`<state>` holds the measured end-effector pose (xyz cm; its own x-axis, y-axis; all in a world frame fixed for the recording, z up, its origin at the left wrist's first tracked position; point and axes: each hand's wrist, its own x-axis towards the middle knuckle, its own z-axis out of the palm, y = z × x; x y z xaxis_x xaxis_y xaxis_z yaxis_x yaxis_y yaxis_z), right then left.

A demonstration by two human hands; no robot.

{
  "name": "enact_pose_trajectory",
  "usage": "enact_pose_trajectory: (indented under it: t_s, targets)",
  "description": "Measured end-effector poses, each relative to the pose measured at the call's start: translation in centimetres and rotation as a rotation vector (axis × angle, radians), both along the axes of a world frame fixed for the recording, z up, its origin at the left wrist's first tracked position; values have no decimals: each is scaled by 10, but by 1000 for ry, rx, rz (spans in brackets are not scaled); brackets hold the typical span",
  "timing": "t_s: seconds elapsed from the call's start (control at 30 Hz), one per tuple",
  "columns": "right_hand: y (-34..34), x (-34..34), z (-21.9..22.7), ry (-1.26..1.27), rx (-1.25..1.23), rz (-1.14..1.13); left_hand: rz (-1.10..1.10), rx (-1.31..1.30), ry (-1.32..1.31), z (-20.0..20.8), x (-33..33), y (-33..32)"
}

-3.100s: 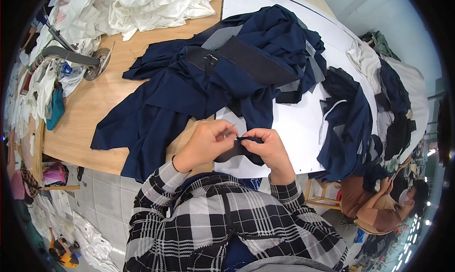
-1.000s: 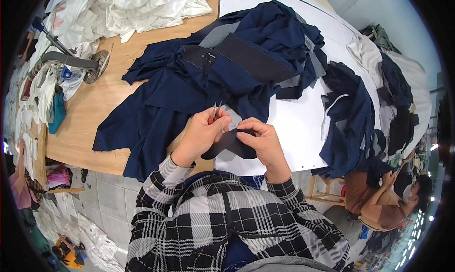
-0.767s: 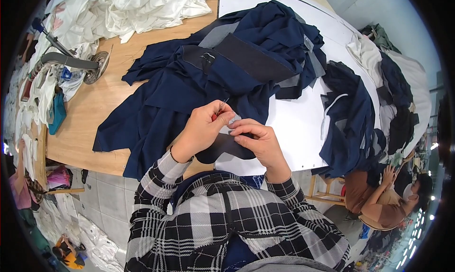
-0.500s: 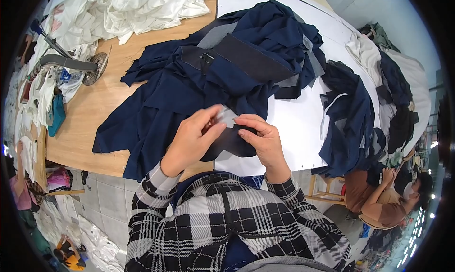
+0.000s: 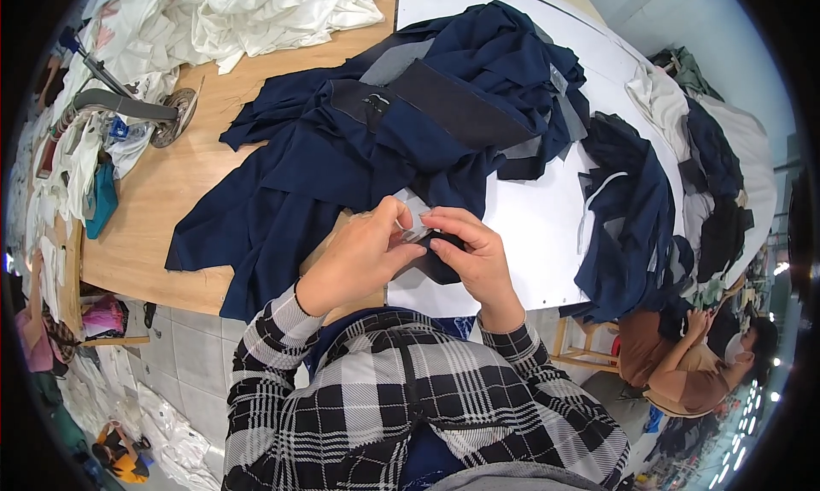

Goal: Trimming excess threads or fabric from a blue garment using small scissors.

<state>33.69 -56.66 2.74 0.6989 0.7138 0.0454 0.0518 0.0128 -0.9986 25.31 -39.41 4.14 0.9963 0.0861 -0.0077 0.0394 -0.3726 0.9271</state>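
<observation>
Close in front of me, my left hand (image 5: pixel 359 256) is closed, with curled fingers and its thumb pointing towards the right hand. My right hand (image 5: pixel 478 258) pinches the edge of a small dark cloth piece (image 5: pixel 442 267). Between my fingertips shows a small whitish, partly see-through piece (image 5: pixel 413 207); its kind is unclear, and the left fingers partly hide it. Just beyond my hands lies a heap of navy garments (image 5: pixel 427 162), with a charcoal band (image 5: pixel 465 111) and grey lining patches on it.
White cloth (image 5: pixel 282 17) is piled at the far left of the wooden table (image 5: pixel 137 247). A grey stand with a round base (image 5: pixel 175 119) is at the left. More navy garments (image 5: pixel 628 209) hang over the white board's (image 5: pixel 534 235) right edge. A co-worker (image 5: pixel 696 376) sits at the right.
My left hand has moved slightly right and closer to the right hand, its fingers now curled at the whitish piece. My right hand has barely moved.
</observation>
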Motion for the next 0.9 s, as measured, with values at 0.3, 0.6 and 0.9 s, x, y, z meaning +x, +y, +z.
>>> enact_pose_trajectory:
  t_s: [0.3,0.6,0.9]
  targets:
    - [2,-2,2,145,115,-42,105,-370,30,0,-7,10]
    - [-3,5,-2,284,162,-47,74,-544,52,-19,18,-13]
    - [-6,8,-5,517,226,-87,160,-1050,301,-25,19,-12]
